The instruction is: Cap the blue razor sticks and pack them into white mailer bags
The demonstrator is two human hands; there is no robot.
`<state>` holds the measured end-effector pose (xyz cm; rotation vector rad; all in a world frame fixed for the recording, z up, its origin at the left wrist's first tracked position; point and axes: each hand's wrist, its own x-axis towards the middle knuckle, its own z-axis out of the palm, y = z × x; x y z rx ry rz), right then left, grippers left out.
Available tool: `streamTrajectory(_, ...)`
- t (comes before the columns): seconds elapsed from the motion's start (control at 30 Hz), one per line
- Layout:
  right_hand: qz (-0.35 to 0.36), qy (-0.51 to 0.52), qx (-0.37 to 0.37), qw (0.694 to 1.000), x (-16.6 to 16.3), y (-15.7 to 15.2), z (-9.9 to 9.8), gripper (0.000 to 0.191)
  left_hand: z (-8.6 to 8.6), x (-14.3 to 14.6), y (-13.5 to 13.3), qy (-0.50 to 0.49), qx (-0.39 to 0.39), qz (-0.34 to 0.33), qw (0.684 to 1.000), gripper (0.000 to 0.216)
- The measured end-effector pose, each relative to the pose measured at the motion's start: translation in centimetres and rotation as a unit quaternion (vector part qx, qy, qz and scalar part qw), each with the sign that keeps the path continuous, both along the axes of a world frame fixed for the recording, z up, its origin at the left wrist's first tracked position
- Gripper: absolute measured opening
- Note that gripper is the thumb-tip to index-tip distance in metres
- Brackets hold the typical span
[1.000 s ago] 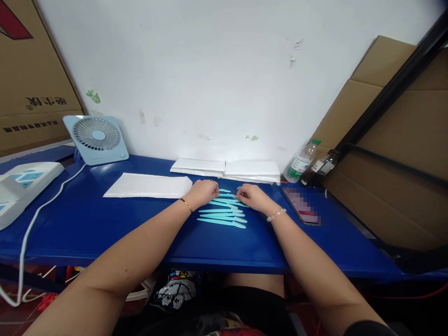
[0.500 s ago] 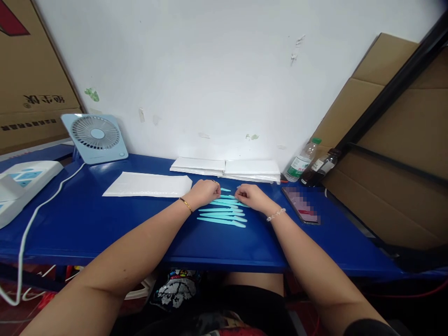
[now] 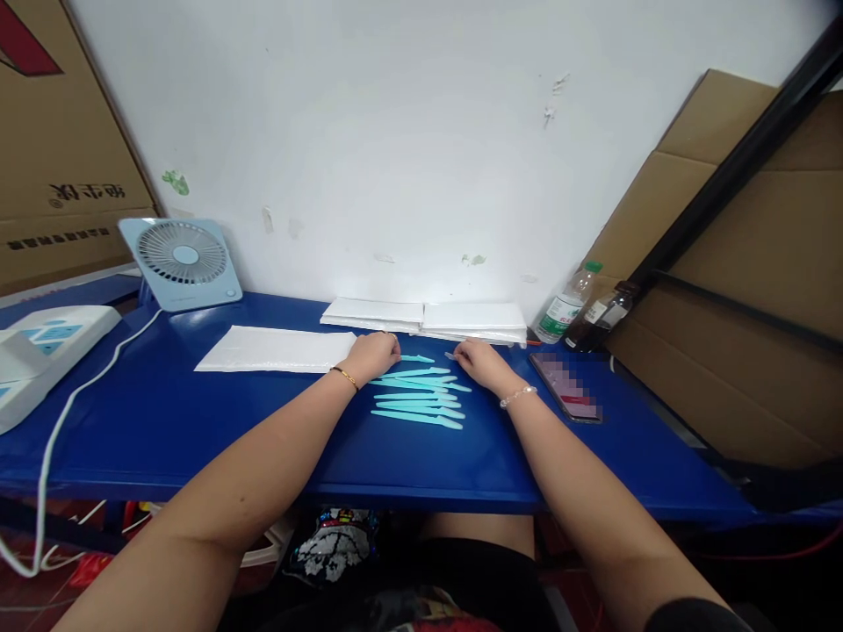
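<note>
Several slim light-blue plastic sticks (image 3: 419,397) lie side by side on the blue table (image 3: 164,421). My left hand (image 3: 374,354) rests at the far left end of the row, fingers curled, pinching the left end of the farthest stick (image 3: 416,358). My right hand (image 3: 477,360) sits at the right end of the row, fingers curled around a small tip of something I cannot make out. Both wrists carry bracelets.
Flat white bags lie left (image 3: 277,349), and two stacks (image 3: 425,318) stand against the wall. A small fan (image 3: 183,262) and a white device (image 3: 39,351) with a cord are at far left. A phone (image 3: 567,386) and two bottles (image 3: 583,309) sit right, beside cardboard.
Both hands have drawn apart and moved slightly toward the wall. More of the farthest sticks now shows between them.
</note>
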<state>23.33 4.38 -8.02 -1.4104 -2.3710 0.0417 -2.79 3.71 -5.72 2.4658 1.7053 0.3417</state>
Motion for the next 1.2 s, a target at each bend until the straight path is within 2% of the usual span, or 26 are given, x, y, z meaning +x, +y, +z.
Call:
streamTrajectory(0.2, 0.027, 0.037, -0.034, 0.998, -0.4, -0.4, 0.2, 0.016, -0.3, 0.1, 0.1, -0.017, 0.009, -0.009, 1.000, 0.014)
streamTrajectory(0.63, 0.073, 0.057, -0.035, 0.995, -2.1, -0.9, 0.2, 0.015, -0.4, 1.3, -0.2, -0.019, 0.027, -0.055, 0.998, 0.012)
streamTrajectory(0.77, 0.084, 0.063, -0.055, 0.993, -2.4, -1.9, 1.1, 0.020, 0.0, 1.2, -0.6, -0.033, -0.009, -0.072, 0.997, 0.024)
streamTrajectory(0.83, 0.103, 0.055, -0.073, 0.991, -2.4, -2.9, 1.7, 0.040, 0.5, 1.1, -1.3, -0.037, -0.038, -0.101, 0.993, 0.044)
streamTrajectory(0.9, 0.131, 0.025, -0.094, 0.987, -2.6, -4.6, 2.2, 0.076, 1.0, 1.0, -2.4, -0.011, -0.060, -0.148, 0.987, 0.072)
streamTrajectory(0.93, 0.143, 0.005, -0.103, 0.984, -2.7, -5.6, 2.4, 0.088, 1.2, 1.0, -3.2, 0.010, -0.067, -0.169, 0.983, 0.081)
streamTrajectory(0.97, 0.151, -0.012, -0.102, 0.983, -2.9, -6.7, 2.4, 0.092, 1.3, 1.1, -4.0, 0.029, -0.069, -0.186, 0.980, 0.084)
streamTrajectory(1.03, 0.153, -0.035, -0.075, 0.985, -3.3, -8.9, 2.3, 0.077, 1.1, 1.5, -5.8, 0.054, -0.056, -0.196, 0.977, 0.070)
streamTrajectory(1.13, 0.130, -0.064, -0.017, 0.989, -4.1, -11.4, 1.9, 0.036, 0.6, 2.3, -8.3, 0.078, -0.015, -0.200, 0.977, 0.036)
streamTrajectory(1.2, 0.115, -0.085, 0.007, 0.990, -4.6, -12.3, 1.7, 0.022, 0.4, 3.0, -9.5, 0.103, 0.005, -0.198, 0.975, 0.026)
